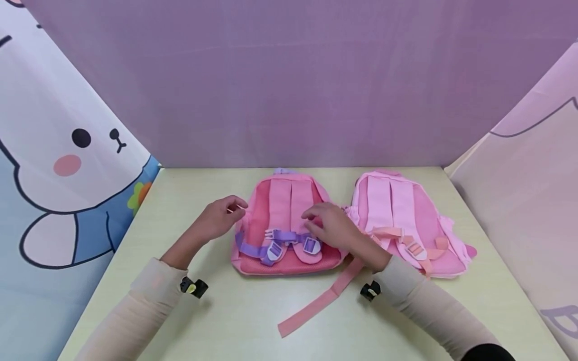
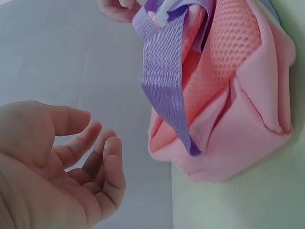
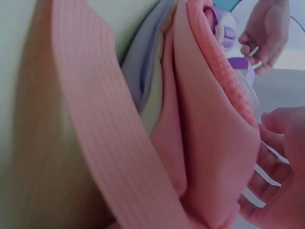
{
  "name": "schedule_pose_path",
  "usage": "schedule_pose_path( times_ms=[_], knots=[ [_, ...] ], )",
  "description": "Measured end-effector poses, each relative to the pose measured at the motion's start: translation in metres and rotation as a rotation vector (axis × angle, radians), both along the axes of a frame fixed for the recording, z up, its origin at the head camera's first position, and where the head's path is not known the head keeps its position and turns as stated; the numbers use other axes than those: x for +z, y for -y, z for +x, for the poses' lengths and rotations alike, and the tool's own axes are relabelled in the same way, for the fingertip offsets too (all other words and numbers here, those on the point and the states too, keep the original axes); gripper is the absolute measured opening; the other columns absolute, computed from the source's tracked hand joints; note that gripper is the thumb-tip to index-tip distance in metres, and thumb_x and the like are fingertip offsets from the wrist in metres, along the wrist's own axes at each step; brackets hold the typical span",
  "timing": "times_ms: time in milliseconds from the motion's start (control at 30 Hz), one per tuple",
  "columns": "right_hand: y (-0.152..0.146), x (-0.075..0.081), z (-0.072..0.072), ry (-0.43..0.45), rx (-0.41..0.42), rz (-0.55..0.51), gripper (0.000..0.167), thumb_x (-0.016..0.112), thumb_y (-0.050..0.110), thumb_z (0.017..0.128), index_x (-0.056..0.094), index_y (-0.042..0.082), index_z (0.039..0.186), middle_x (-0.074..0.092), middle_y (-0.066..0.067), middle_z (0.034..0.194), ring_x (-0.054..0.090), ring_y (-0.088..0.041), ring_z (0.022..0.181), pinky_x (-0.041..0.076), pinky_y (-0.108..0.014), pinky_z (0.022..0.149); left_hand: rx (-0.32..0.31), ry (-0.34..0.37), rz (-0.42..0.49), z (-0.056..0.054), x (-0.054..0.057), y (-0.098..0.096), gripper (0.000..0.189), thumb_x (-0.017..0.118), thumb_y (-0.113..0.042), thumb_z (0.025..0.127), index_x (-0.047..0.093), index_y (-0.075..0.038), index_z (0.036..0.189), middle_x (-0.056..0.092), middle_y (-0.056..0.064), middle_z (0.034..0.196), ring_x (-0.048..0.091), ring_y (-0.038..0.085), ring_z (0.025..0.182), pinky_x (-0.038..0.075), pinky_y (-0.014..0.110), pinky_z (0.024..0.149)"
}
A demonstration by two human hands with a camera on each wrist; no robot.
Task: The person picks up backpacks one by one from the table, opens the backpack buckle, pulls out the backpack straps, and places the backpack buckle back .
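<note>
- Backpack (image 1: 286, 225), head view: pink w/ purple trim, lies back-panel up at mid-table (image 1: 189, 311). A 2nd, paler pink backpack (image 1: 406, 225) lies just beside it on the right, and a long pink strap (image 1: 320, 301) trails toward me over the tabletop.
- Head view, hands: my left hand (image 1: 219, 218) hovers at the bag's left edge, fingers loosely curled, gripping nothing. My right hand (image 1: 329, 225) rests on the back panel near the purple chest strap (image 1: 284, 235) and its white buckle (image 1: 272, 233); fingers relaxed, no grip that I can see.
- Left wrist view: left hand (image 2: 62, 167) slack and empty, apart from the bag. Backpack (image 2: 228, 95) shows its orange-pink mesh panel and a purple webbing strap (image 2: 164, 81) running down its side. Fabric folds and puckers at the corner.
- Right wrist view: right hand (image 3: 281, 176) sits beside the bag's edge, fingers straight-ish, holding nothing. Pink strap (image 3: 95, 124) crosses the foreground; left hand (image 3: 267, 33) visible beyond.
- Handling, my judgement: light, soft, floppy; it will sag if lifted by one corner. Webbing straps are the firmest hold; the plastic buckle is small and prob. the fiddliest part. Mesh gives decent friction, not slippery.
</note>
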State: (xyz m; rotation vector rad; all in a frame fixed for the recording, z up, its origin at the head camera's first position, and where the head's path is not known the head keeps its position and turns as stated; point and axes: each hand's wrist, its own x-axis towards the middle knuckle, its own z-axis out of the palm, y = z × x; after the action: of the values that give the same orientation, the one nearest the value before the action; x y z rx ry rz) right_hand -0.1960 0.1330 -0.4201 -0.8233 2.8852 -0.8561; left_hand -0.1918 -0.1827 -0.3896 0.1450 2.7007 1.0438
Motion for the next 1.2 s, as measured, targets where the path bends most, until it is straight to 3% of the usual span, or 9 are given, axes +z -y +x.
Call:
schedule_pose_path(
  times_ms=[167, 433, 567, 800, 933, 1100, 1200],
  knots=[
    [-0.008, 0.004, -0.004, 0.039, -0.096, -0.003, 0.029, 0.068, 0.025, 0.097, 0.069, 0.015, 0.125, 0.070, -0.004, 0.113, 0.065, -0.019, 0.100, 0.059, -0.039, 0.089, 0.019, 0.015, -0.005, 0.000, -0.005, 0.011, 0.035, 0.054, -0.027, 0.104, 0.059, -0.009, 0.134, 0.065, 0.016, 0.123, 0.061, 0.033, 0.113, 0.056, 0.042, 0.086],
    [-0.021, 0.005, -0.009, 0.063, -0.234, 0.023, 0.038, 0.065, 0.023, 0.096, 0.066, 0.007, 0.130, 0.066, -0.011, 0.110, 0.061, -0.022, 0.088, 0.057, -0.035, 0.075, 0.048, 0.095, -0.031, -0.002, -0.018, 0.020, 0.042, 0.056, -0.027, 0.103, 0.051, -0.007, 0.140, 0.062, 0.016, 0.118, 0.059, 0.025, 0.095, 0.048, 0.031, 0.074],
    [-0.025, 0.001, -0.012, 0.058, -0.256, 0.072, 0.040, 0.065, 0.022, 0.095, 0.065, 0.004, 0.131, 0.065, -0.015, 0.112, 0.060, -0.025, 0.089, 0.057, -0.039, 0.079, 0.050, 0.139, -0.017, -0.002, -0.027, 0.020, 0.045, 0.056, -0.028, 0.103, 0.049, -0.006, 0.141, 0.062, 0.015, 0.116, 0.058, 0.024, 0.093, 0.047, 0.030, 0.072],
    [-0.029, -0.005, -0.012, 0.071, -0.278, 0.132, 0.044, 0.067, 0.025, 0.094, 0.064, 0.000, 0.130, 0.065, -0.018, 0.112, 0.060, -0.027, 0.091, 0.056, -0.043, 0.083, 0.036, 0.247, 0.010, 0.003, -0.040, 0.014, 0.046, 0.054, -0.026, 0.103, 0.045, -0.009, 0.145, 0.059, 0.017, 0.124, 0.061, 0.024, 0.094, 0.055, 0.034, 0.078],
    [-0.029, -0.008, -0.012, 0.080, -0.277, 0.148, 0.046, 0.067, 0.024, 0.094, 0.062, -0.003, 0.131, 0.064, -0.021, 0.112, 0.060, -0.030, 0.094, 0.055, -0.045, 0.083, 0.027, 0.256, 0.021, 0.004, -0.045, 0.009, 0.047, 0.054, -0.023, 0.103, 0.045, -0.008, 0.147, 0.057, 0.017, 0.125, 0.061, 0.023, 0.093, 0.055, 0.033, 0.077],
    [-0.029, -0.012, -0.014, 0.078, -0.262, 0.165, 0.048, 0.066, 0.021, 0.095, 0.060, -0.006, 0.134, 0.061, -0.028, 0.126, 0.062, -0.039, 0.112, 0.054, -0.051, 0.097, 0.028, 0.253, 0.029, 0.005, -0.047, 0.006, 0.048, 0.054, -0.022, 0.104, 0.044, -0.008, 0.148, 0.055, 0.017, 0.127, 0.060, 0.023, 0.093, 0.055, 0.031, 0.076],
    [-0.027, -0.013, -0.013, 0.079, -0.260, 0.159, 0.048, 0.067, 0.019, 0.094, 0.060, -0.006, 0.134, 0.060, -0.030, 0.130, 0.062, -0.040, 0.116, 0.053, -0.051, 0.100, 0.033, 0.259, 0.040, 0.005, -0.047, 0.006, 0.048, 0.054, -0.022, 0.104, 0.044, -0.009, 0.149, 0.054, 0.017, 0.128, 0.060, 0.022, 0.094, 0.055, 0.032, 0.077]
  ],
)
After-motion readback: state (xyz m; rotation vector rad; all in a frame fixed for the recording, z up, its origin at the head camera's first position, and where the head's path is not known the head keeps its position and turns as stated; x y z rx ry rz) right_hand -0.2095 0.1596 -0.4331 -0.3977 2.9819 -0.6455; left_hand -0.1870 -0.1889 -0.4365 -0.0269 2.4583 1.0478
